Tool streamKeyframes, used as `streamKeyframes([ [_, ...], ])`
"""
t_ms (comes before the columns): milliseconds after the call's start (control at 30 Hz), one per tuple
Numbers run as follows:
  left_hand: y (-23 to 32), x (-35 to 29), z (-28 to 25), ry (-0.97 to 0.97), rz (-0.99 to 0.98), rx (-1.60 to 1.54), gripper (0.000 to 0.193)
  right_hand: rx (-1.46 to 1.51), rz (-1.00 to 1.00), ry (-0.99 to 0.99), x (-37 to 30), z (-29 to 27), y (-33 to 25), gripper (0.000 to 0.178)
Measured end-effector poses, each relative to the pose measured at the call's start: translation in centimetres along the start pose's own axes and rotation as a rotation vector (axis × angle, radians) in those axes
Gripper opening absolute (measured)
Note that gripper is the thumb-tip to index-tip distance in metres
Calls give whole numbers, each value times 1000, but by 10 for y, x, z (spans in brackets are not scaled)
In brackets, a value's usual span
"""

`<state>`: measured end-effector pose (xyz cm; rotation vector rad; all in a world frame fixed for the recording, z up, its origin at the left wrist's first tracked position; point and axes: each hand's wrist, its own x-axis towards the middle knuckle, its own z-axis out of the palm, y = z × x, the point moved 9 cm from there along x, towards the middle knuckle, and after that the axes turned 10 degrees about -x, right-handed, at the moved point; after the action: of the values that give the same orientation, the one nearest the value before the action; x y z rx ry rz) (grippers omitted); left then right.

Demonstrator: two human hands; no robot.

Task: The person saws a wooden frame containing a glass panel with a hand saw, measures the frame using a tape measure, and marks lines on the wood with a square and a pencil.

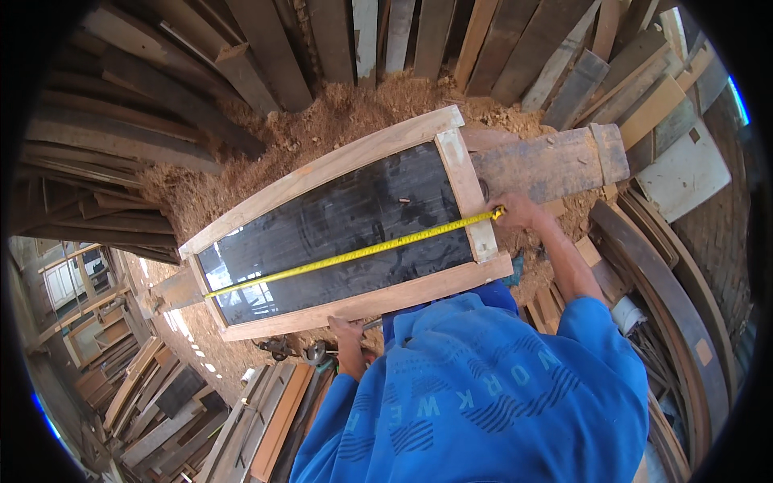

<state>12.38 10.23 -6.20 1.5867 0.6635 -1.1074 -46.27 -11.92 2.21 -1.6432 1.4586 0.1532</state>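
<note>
nearest to us we see the blue work shirt (483,394) filling the lower middle of the view, both sleeves running up from it. just past the left sleeve our left hand (348,332) rests against the near long rail of the wooden frame (370,302), fingers curled down over its edge; how tightly it grips we cannot tell, and it has nothing else in it. beside that hand, below the rail, lies a dark tool (294,348), too hidden to name.

the frame lies flat in front of us, slanting from lower left to upper right, a pale timber border around a dark glass panel (338,217) that mirrors planks and sky. a yellow tape measure (354,253) stretches diagonally across the glass, from the frame's lower left inside corner to the short rail at the right end.

at that right end our right hand (515,211) is closed around the tape's end, pinching it down against the outer edge of the short rail, the arm bare below the sleeve.

beyond the right hand a weathered grey beam (547,165) lies under the frame's end. farther on, sawdust (338,121) is heaped on the ground, and at the back planks (419,36) lean in a row, with more stacked boards at both sides.
</note>
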Motion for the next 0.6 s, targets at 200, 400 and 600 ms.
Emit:
streamKeyframes([
  [200,1,11,-4,-38,26,-34,67,-29,3,-55,-10,22,-3,41],
  [400,48,34,-29,164,193,305,74,136,21,39,-26,28,18,39],
  [600,150,-16,36,645,747,1328,62,524,93,266,-74,45,58,37],
])
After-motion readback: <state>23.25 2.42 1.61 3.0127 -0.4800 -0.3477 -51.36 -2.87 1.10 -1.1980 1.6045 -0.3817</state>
